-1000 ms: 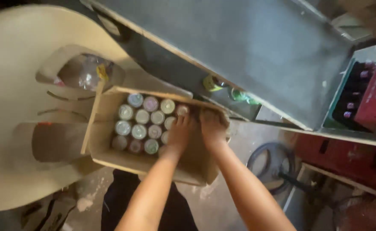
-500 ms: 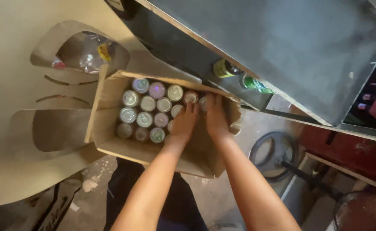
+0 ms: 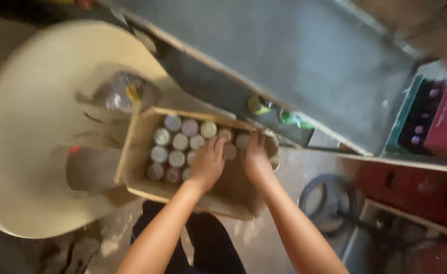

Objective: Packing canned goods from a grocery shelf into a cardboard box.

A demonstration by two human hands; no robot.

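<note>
Both hands placed inside a cardboard box of cans.

The cardboard box point(image 3: 233, 195) is seen resting against a pale round chair point(image 3: 35, 127), under a grey shelf point(image 3: 305, 61). The left hand point(image 3: 207, 163) is laid flat, fingers together, on the cans point(image 3: 175, 144); the right hand point(image 3: 255, 160) is likewise pressed down beside it.

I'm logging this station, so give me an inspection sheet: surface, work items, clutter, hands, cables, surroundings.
Surface: round beige table, blurred.
Work items: open cardboard box of cans packed upright in rows.
Clutter: crumpled clear plastic bottle by the box.
Hands: left hand and right hand inside the box, on the cans; grip unclear.
Cables: nothing seen.
Surroundings: grey metal panel, red crates, dark ring on the floor.
</note>
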